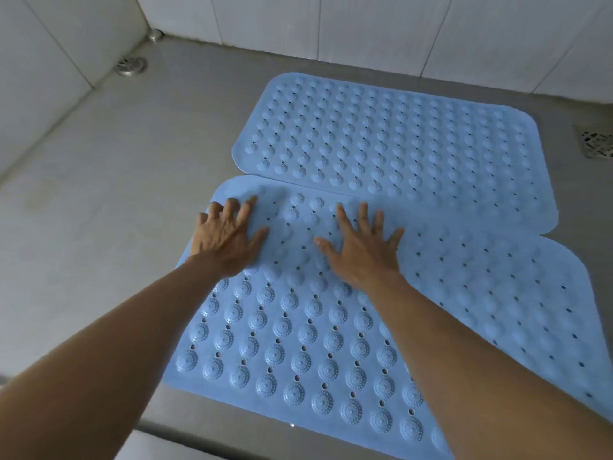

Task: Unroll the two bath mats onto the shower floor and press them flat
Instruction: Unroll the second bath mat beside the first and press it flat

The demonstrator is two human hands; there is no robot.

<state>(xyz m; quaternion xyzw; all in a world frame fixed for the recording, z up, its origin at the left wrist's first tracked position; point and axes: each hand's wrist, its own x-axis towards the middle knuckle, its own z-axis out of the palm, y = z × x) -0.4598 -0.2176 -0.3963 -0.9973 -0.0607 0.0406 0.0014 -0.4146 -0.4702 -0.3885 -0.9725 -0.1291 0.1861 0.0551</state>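
Two light blue rubber bath mats with round bumps and drain holes lie unrolled side by side on the grey shower floor. The far mat [398, 144] lies flat near the back wall. The near mat [298, 353] lies in front of it, its far edge touching or slightly overlapping the far mat. My left hand [229, 237] presses palm down with spread fingers on the near mat's far left corner. My right hand [361, 247] presses flat with spread fingers on the same mat, a little to the right.
White tiled walls [365, 24] close the back and left. A round metal drain [131, 65] sits in the far left corner, and a square drain grate [595, 141] is at the right edge. Bare grey floor [116, 194] extends to the left of the mats.
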